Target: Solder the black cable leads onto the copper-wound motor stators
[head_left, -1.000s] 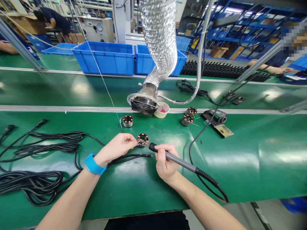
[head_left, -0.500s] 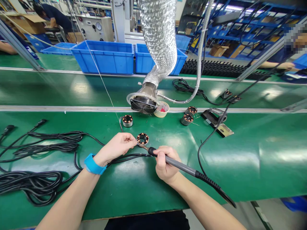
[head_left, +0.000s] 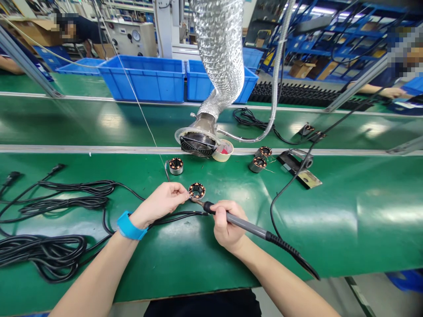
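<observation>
Stator face up, with fingertips at its rim

The stator lies flat on the green bench, left of centre and nearer the front edge than the back rail, its copper coils ringing a dark centre. The left hand, with a blue wrist strap at its wrist, has its fingertips pinched together just beside the stator's near left rim, on something too thin to make out. The right hand is closed round the grey grip of a soldering iron, whose tip reaches that same rim beside those fingertips. A black cable runs just below both hands.

The stator looks small, stiff and fairly heavy for its size, and could slide on the smooth bench. The outer rim seems the place to hold it, as the fine windings look easily nicked.
</observation>
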A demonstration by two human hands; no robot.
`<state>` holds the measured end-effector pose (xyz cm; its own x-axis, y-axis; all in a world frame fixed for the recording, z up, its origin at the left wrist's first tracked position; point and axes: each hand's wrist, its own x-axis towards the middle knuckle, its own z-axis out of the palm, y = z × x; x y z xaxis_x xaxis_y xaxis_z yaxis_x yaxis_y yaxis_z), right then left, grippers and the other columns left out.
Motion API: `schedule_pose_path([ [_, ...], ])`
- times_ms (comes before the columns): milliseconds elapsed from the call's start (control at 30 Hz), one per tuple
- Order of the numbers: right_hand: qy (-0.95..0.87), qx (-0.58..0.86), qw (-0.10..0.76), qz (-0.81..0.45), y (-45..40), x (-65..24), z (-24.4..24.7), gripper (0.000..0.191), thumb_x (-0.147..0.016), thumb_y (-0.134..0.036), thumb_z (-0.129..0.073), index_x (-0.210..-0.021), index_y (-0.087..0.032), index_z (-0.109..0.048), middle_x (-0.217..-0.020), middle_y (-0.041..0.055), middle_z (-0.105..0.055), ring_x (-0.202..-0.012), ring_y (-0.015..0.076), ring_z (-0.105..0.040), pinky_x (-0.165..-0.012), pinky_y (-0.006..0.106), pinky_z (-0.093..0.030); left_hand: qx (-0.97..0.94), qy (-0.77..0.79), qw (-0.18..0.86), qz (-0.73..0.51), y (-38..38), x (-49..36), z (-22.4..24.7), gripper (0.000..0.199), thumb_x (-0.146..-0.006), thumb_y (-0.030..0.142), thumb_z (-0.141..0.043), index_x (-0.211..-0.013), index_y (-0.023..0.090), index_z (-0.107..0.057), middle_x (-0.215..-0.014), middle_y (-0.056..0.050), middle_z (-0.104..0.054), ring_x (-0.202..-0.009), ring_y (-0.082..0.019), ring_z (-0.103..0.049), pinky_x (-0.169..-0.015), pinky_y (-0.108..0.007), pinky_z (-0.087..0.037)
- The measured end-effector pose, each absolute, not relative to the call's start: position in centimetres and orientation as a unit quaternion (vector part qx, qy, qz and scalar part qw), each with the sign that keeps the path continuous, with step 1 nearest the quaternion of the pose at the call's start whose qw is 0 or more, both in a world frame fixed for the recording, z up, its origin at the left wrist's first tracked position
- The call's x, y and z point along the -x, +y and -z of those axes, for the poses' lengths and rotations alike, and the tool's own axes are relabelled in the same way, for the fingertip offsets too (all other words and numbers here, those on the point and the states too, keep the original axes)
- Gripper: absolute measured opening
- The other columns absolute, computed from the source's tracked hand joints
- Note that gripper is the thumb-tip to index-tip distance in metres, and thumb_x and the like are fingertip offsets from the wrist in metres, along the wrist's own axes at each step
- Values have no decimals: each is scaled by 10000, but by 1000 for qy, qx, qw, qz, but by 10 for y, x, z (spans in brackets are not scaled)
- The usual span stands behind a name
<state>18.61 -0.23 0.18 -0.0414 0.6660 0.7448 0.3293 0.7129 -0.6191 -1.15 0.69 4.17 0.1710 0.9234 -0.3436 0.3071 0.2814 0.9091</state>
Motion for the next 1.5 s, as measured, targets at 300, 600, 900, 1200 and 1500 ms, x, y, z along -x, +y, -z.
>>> schedule_pose_path([
  [300,-665,412,590,-199,-2,-188,10,216,-921,-256,-474,-787,-213,-638,-655,19,-646,-588,179,-660,-557,320,-535,-532,578,553,-277,7,11,-43,315,-818,462,-608,-815,148,-629,-552,52,-429,-462,-82,-347,-440,-207,-235],
  [600,-631,417,616,-219,-2,-187,13,234,-931,-267,-475,-780,-206,-643,-669,29,-638,-573,173,-643,-544,317,-524,-539,572,552,-279,7,11,-42,335,-815,481,-608,-819,147,-639,-561,53,-426,-460,-80,-355,-434,-204,-241],
  [900,-637,424,610,-205,-2,-187,9,252,-926,-288,-467,-756,-210,-636,-628,22,-613,-563,174,-633,-546,316,-530,-533,578,552,-278,7,11,-43,309,-815,460,-609,-815,152,-626,-556,56,-427,-464,-83,-352,-445,-210,-245],
  [1200,-640,428,607,-196,-3,-188,9,243,-926,-280,-468,-770,-214,-642,-637,22,-615,-580,180,-638,-548,316,-519,-534,580,547,-282,6,12,-42,319,-818,474,-609,-807,156,-619,-538,58,-430,-454,-84,-358,-447,-211,-241],
  [1500,-649,425,601,-191,-3,-188,9,244,-936,-276,-459,-786,-216,-641,-662,24,-624,-602,183,-651,-564,320,-528,-536,580,545,-280,6,12,-41,302,-836,455,-602,-818,154,-619,-551,53,-436,-468,-87,-359,-450,-213,-242],
])
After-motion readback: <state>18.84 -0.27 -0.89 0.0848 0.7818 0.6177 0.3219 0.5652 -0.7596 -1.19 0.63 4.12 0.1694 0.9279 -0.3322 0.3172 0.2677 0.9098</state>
